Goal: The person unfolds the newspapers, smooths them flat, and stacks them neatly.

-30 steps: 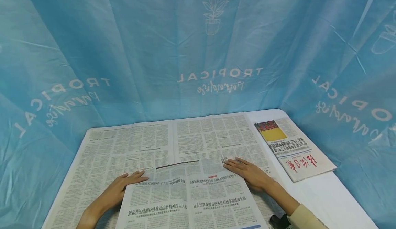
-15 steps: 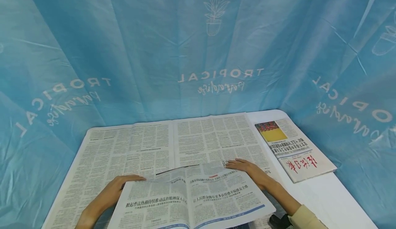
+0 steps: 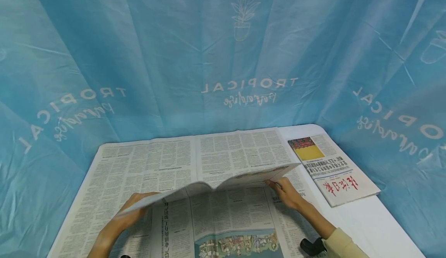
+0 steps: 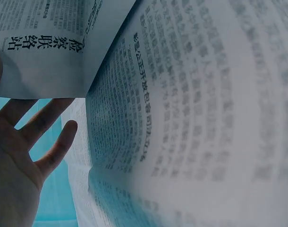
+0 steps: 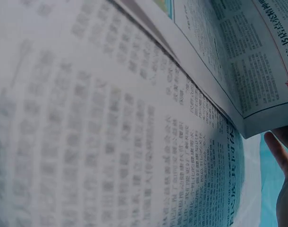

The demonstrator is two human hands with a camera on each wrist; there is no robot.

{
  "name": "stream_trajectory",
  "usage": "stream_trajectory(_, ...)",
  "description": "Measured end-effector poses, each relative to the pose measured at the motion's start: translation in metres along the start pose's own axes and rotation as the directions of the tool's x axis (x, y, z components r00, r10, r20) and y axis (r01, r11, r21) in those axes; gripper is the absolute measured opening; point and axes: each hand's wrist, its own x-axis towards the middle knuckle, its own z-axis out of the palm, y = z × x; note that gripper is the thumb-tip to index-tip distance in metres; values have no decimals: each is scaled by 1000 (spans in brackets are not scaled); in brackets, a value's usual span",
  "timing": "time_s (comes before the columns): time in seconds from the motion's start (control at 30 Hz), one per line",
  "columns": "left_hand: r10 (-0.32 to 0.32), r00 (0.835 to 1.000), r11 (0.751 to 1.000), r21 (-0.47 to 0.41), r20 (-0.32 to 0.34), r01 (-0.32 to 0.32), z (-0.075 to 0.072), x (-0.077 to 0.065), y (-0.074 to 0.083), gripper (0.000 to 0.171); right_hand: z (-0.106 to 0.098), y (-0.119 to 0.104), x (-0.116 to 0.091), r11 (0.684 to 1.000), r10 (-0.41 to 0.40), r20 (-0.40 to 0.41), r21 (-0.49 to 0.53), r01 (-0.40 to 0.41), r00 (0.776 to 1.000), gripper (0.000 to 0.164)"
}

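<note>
My left hand (image 3: 127,220) and right hand (image 3: 287,195) hold a spread newspaper (image 3: 244,178) by its two sides. Its near part has swung up and appears nearly edge-on in the head view, bowed with a fold in the middle. Below it lies an inner page with a coloured crowd illustration (image 3: 240,245). In the left wrist view the thumb lies over the corner of a page (image 4: 40,78) and the fingers spread behind it. The right wrist view shows fingers (image 5: 278,151) at the back of a page corner (image 5: 262,120). Part of the left hand is hidden by the raised sheet.
An opened newspaper sheet (image 3: 146,161) is spread across the white table (image 3: 376,227). At the right a folded newspaper (image 3: 331,169) with red lettering lies on the tabletop. A blue curtain (image 3: 181,56) hangs behind and at both sides. A black device (image 3: 311,247) sits by the right sleeve.
The near part of the newspaper has lifted off and swung up and away, uncovering the illustrated page. My hands stay at its sides and now grip it, where earlier the fingers rested on top.
</note>
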Motion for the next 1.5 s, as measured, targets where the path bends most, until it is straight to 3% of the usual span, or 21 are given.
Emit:
stream_trajectory(0.07,-82,997,996,-35,-1,82,0,-2,1,30,-3,-5,3,1000,-6,-1,24,6,1000,25)
stream_trajectory(0.1,-123,992,992,-5,-22,123,1,-1,2,29,-2,-2,3,999,-13,-5,35,13,1000,26)
stream_trajectory(0.13,-130,991,992,-1,-42,130,2,-1,2,30,0,2,3,999,-16,-12,45,16,1000,27)
stream_trajectory(0.2,-84,994,996,18,-73,86,5,0,0,32,5,13,2,999,-19,-29,29,20,999,28)
stream_trajectory(0.3,-68,991,994,78,-113,77,9,1,0,32,13,28,1,1000,-19,-55,24,20,998,28)
stream_trajectory(0.47,0,986,987,156,-166,27,11,3,-3,46,22,34,3,1000,-23,-106,1,23,994,33)
stream_trajectory(0.57,9,984,988,152,-176,18,11,4,-4,53,26,35,4,1000,-10,-134,-19,8,991,32)
stream_trajectory(0.63,-21,986,991,130,-168,43,11,5,-5,52,27,35,5,1000,20,-140,-15,-22,990,30)
stream_trajectory(0.77,-139,983,985,85,-121,150,11,4,-3,35,28,35,7,996,79,-142,-22,-83,987,26)
stream_trajectory(0.87,-232,968,967,86,-97,240,10,5,0,23,28,34,8,992,105,-145,-53,-114,984,25)
stream_trajectory(1.03,-325,942,936,109,-86,333,6,6,2,21,29,33,7,983,138,-160,-97,-155,977,21)
stream_trajectory(1.27,-386,920,911,128,-72,392,6,9,1,23,31,34,6,977,192,-146,-70,-203,971,19)
stream_trajectory(1.5,-382,920,906,160,-94,392,10,13,-2,29,32,32,8,964,256,-129,-32,-262,958,5)
